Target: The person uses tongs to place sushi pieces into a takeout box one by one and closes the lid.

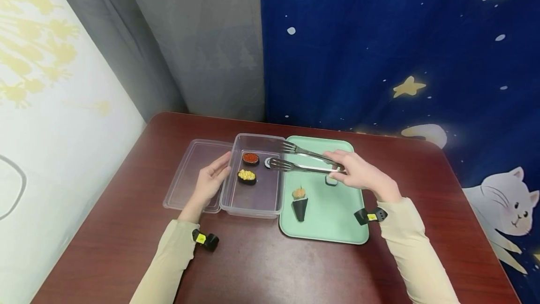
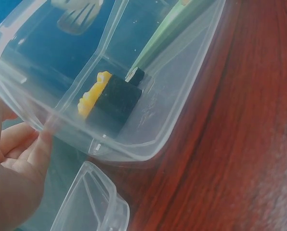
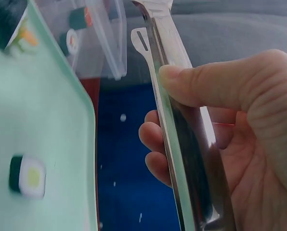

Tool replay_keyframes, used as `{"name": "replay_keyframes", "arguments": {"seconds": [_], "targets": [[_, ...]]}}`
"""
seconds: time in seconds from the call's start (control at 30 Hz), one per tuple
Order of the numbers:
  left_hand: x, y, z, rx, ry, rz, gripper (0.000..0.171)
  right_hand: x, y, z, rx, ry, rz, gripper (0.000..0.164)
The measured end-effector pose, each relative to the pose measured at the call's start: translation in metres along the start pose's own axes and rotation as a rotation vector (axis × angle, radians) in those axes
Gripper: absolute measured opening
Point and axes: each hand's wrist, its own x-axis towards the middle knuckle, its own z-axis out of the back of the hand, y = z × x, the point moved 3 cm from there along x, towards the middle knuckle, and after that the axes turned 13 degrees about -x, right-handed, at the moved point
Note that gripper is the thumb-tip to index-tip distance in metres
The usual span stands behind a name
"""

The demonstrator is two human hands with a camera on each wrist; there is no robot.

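Observation:
My left hand (image 1: pixel 209 179) touches the outer left wall of a clear plastic container (image 1: pixel 253 212) with its fingers extended. Inside lie a toy sushi with red roe (image 1: pixel 251 158), one with yellow topping (image 1: pixel 246 176) and a small sushi roll (image 1: pixel 267 163). Metal tongs (image 1: pixel 314 155) are held by my right hand (image 1: pixel 358 170), thumb on one arm and fingers around the other. Their two tips stand apart over the container's right side, the nearer one beside the small roll. A green tray (image 1: pixel 329 229) carries a hand roll (image 1: pixel 300 208) and another sushi roll (image 3: pixel 30 177), beneath the right hand.
A clear lid (image 1: pixel 185 186) lies flat on the brown table (image 1: pixel 253 257), left of the container and partly under the left hand. The tray adjoins the container's right side. Behind the table's far edge hang a grey curtain (image 1: pixel 211 36) and a blue one (image 1: pixel 337 60).

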Motion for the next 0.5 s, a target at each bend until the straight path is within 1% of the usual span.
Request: {"name": "replay_keyframes", "arguments": {"seconds": [0.2, 0.5], "targets": [[0.000, 0.001, 0.000, 0.002, 0.008, 0.007, 0.041, -0.027, -0.015, -0.001, 0.019, -0.059, -0.017, 0.048], [0.000, 0.001, 0.000, -0.016, 0.006, 0.006, 0.041, -0.067, -0.035, -0.004, -0.006, -0.181, -0.007, 0.048]]}}
